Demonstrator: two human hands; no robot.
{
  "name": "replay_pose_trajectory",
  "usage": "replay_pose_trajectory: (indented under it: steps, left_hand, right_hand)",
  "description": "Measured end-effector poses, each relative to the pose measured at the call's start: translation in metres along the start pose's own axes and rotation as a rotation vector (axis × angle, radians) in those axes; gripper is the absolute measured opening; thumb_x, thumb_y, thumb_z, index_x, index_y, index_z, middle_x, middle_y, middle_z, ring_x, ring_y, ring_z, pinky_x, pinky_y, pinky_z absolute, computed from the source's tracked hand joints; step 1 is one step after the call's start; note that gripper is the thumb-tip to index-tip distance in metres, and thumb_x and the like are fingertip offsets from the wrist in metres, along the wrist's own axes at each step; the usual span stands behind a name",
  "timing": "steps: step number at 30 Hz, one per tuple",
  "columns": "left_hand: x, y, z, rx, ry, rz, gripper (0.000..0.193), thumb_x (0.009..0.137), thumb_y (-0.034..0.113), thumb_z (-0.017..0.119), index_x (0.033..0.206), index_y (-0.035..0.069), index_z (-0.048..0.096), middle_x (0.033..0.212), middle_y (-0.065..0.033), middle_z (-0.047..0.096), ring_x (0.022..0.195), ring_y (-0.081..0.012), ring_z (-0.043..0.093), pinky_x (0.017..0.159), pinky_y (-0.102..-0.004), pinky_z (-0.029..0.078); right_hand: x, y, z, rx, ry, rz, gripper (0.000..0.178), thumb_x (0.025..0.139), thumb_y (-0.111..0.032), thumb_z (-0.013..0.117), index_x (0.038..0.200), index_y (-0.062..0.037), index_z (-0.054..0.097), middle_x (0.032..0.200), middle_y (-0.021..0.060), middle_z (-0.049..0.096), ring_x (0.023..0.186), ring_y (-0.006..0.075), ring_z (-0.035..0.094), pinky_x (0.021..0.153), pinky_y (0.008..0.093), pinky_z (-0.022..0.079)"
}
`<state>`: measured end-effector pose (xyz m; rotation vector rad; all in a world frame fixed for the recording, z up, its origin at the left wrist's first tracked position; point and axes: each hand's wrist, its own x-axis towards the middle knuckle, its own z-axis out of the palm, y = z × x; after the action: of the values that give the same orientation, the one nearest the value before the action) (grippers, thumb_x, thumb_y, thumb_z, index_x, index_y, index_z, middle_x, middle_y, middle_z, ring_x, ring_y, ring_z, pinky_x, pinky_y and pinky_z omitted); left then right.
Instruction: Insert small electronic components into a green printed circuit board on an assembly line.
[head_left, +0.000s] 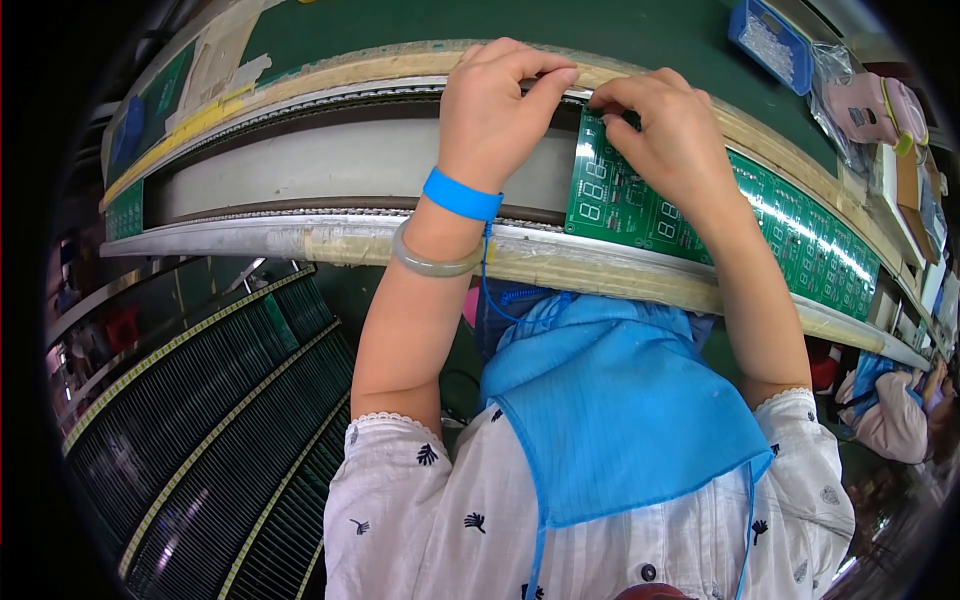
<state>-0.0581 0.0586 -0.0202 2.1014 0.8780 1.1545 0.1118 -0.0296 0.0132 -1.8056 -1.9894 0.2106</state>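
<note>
Left hand point(488, 115) pinches fingertips together, right hand point(675, 130) curls, grip indeterminable, over glossy green circuit board point(607, 188), which uneven finger pressure could tilt.

Pale, even light brightened the middle of the view, and white glare streaked the green circuit boards point(803, 236) on the right. The slatted racks point(215, 425) at lower left sat dimmer, while the long metal rail point(255, 238) bowed toward the black fisheye rim, where the lower right edge blurred
</note>
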Motion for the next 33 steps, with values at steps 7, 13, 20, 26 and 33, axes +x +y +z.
replay_pose_trajectory:
  steps: [7, 13, 20, 26, 33]
  left_hand:
    - [0.000, 0.001, 0.000, 0.018, 0.009, 0.021, 0.011, 0.083, 0.013, 0.074, 0.090, 0.005, 0.076, 0.080, -0.0040, 0.065, 0.072, -0.0154, 0.059, 0.064, -0.0270, 0.046]
    - [0.001, 0.002, 0.000, 0.031, 0.000, 0.007, 0.011, 0.084, 0.014, 0.074, 0.092, 0.006, 0.076, 0.080, -0.0045, 0.065, 0.073, -0.0157, 0.059, 0.064, -0.0268, 0.047]
    - [0.003, 0.010, 0.002, 0.029, -0.053, -0.088, 0.012, 0.084, 0.011, 0.074, 0.093, 0.003, 0.076, 0.080, -0.0059, 0.065, 0.071, -0.0130, 0.059, 0.066, -0.0250, 0.048]
    - [0.009, 0.031, 0.014, -0.021, -0.119, -0.159, 0.008, 0.083, 0.010, 0.073, 0.088, 0.005, 0.075, 0.078, -0.0080, 0.066, 0.069, -0.0188, 0.060, 0.062, -0.0302, 0.048]
    - [0.078, 0.075, 0.066, 0.140, -0.207, 0.290, 0.014, 0.084, 0.014, 0.071, 0.095, 0.006, 0.074, 0.084, -0.0082, 0.066, 0.075, -0.0205, 0.060, 0.070, -0.0295, 0.049]
  right_hand:
    - [-0.001, -0.004, 0.005, -0.025, 0.019, 0.039, 0.020, 0.078, -0.009, 0.060, 0.093, -0.0094, 0.072, 0.087, 0.0055, 0.071, 0.096, 0.0274, 0.063, 0.082, 0.0460, 0.044]
    - [-0.001, -0.012, 0.007, -0.164, 0.073, 0.002, 0.019, 0.074, -0.007, 0.061, 0.089, -0.0110, 0.072, 0.086, 0.0043, 0.071, 0.093, 0.0254, 0.063, 0.078, 0.0453, 0.042]
    - [0.001, -0.014, 0.008, -0.290, 0.087, -0.043, 0.018, 0.068, -0.006, 0.065, 0.085, -0.0114, 0.069, 0.085, 0.0035, 0.070, 0.093, 0.0250, 0.063, 0.074, 0.0441, 0.040]
    - [-0.003, 0.020, -0.021, -0.125, 0.119, 0.007, 0.016, 0.083, -0.022, 0.071, 0.094, -0.0108, 0.072, 0.088, 0.0066, 0.070, 0.094, 0.0274, 0.063, 0.079, 0.0427, 0.046]
    - [-0.003, 0.154, -0.114, -0.333, 0.368, 0.145, 0.015, 0.086, -0.022, 0.067, 0.096, -0.0119, 0.073, 0.087, 0.0081, 0.071, 0.084, 0.0318, 0.065, 0.076, 0.0430, 0.052]
